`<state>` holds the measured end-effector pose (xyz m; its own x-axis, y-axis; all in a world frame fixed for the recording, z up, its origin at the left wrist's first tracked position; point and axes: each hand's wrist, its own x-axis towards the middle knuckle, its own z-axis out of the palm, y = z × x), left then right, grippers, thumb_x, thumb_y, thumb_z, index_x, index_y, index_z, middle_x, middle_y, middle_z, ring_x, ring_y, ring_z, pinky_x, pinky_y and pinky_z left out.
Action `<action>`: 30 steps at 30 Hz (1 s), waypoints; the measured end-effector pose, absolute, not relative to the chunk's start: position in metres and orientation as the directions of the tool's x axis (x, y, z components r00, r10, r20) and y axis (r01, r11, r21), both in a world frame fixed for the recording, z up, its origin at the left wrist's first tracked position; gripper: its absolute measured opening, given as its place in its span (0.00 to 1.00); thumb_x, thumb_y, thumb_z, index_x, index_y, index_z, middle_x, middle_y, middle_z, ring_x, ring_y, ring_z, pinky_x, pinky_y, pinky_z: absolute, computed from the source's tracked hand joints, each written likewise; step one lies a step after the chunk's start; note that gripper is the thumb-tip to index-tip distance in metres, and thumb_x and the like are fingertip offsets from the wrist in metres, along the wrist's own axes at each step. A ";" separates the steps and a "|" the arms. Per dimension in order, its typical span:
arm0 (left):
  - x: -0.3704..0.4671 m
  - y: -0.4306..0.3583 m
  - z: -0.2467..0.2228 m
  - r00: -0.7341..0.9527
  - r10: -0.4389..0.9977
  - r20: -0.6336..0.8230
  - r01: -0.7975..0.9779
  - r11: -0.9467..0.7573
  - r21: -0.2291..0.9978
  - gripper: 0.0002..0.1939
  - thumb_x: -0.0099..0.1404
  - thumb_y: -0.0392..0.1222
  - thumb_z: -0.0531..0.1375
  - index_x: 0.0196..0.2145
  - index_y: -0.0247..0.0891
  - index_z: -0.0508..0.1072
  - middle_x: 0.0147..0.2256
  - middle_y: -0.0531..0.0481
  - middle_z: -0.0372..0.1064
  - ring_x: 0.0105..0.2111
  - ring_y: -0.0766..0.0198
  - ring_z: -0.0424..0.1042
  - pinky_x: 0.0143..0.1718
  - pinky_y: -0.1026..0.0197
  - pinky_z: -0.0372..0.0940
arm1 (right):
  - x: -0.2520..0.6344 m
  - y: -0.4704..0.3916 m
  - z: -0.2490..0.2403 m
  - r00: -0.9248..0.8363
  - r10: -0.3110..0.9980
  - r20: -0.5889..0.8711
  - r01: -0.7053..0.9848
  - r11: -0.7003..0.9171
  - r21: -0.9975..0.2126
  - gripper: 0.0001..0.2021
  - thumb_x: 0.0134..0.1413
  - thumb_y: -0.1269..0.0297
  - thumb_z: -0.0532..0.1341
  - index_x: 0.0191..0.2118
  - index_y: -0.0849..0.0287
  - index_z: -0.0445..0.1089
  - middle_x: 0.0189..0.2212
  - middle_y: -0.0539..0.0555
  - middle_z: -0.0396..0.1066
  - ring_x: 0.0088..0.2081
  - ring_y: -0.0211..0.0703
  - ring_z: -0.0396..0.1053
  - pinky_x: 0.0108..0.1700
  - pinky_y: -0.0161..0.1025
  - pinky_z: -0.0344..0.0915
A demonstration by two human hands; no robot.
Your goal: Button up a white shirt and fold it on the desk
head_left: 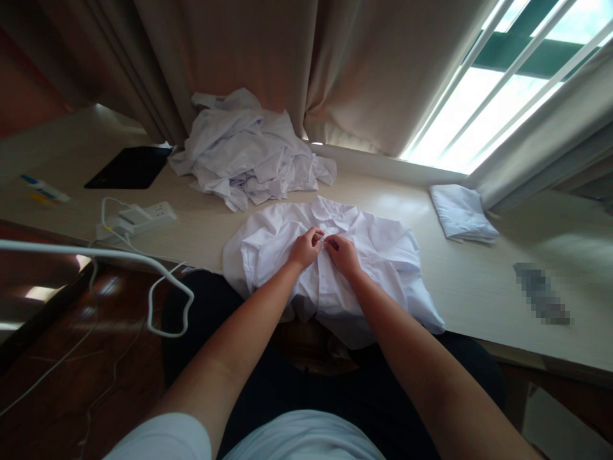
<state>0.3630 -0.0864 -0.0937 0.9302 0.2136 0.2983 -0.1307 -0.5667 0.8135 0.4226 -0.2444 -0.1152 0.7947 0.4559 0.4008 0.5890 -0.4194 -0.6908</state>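
A white button-up shirt (383, 255) is spread on the table in front of me, its collar toward the far side and its lower edge hanging over the table's near edge. My left hand (306, 247) pinches the shirt's front placket just below the collar. Close beside it, my right hand (343, 252) pinches the same strip of cloth, the fingertips of both hands almost touching. Any button between the fingers is too small to make out.
Behind the shirt lies a heap of crumpled white garments (249, 150). A folded white garment (462, 213) is at the right, near a blurred-out dark object (541, 294). To the left are a power strip (138, 220) with cables, a black mat (129, 168) and a pen-like item (45, 188).
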 end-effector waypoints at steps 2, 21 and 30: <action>0.363 -0.087 -0.093 0.931 0.213 0.296 -0.129 -0.567 0.813 0.14 0.63 0.33 0.57 0.46 0.42 0.73 0.35 0.50 0.75 0.36 0.62 0.74 0.42 0.61 0.68 | 0.422 -0.244 -0.115 0.794 0.458 0.400 0.590 -0.420 -0.690 0.10 0.57 0.67 0.58 0.42 0.55 0.75 0.38 0.53 0.77 0.38 0.45 0.72 0.45 0.42 0.67; 0.362 -0.087 -0.093 0.933 0.219 0.287 -0.115 -0.573 0.812 0.13 0.63 0.36 0.59 0.46 0.41 0.73 0.34 0.50 0.75 0.36 0.62 0.73 0.42 0.61 0.68 | 0.421 -0.244 -0.112 0.787 0.473 0.396 0.597 -0.419 -0.684 0.10 0.57 0.69 0.58 0.42 0.56 0.74 0.38 0.54 0.77 0.38 0.45 0.72 0.45 0.41 0.67; 0.361 -0.086 -0.091 0.932 0.217 0.289 -0.116 -0.578 0.808 0.13 0.63 0.35 0.59 0.46 0.41 0.73 0.35 0.49 0.75 0.36 0.62 0.74 0.42 0.61 0.68 | 0.419 -0.244 -0.111 0.787 0.471 0.398 0.596 -0.417 -0.686 0.10 0.57 0.68 0.58 0.42 0.56 0.74 0.38 0.54 0.77 0.37 0.45 0.72 0.44 0.41 0.67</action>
